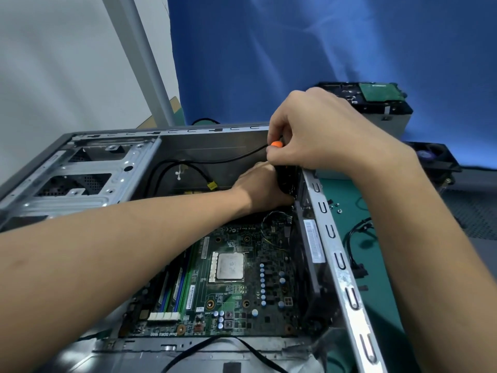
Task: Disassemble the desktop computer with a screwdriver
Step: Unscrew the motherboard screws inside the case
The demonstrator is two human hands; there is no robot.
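Open computer case (333, 246) is laid on its side on the green mat (376, 265): motherboard (242, 292) with CPU (230, 265) and RAM modules (174, 289) is seated on its floor, and an empty drive cage (88, 179) is seen at its far left corner. Screwdriver (277, 144) is clenched in the right hand (317, 130) at the case's far right corner, only the orange handle end shown. Left hand (258, 187) is reached inside against a black part (286, 179), fingers hidden, grip cannot be told; loose screws (337, 207) are left on the mat beside the case's right edge.
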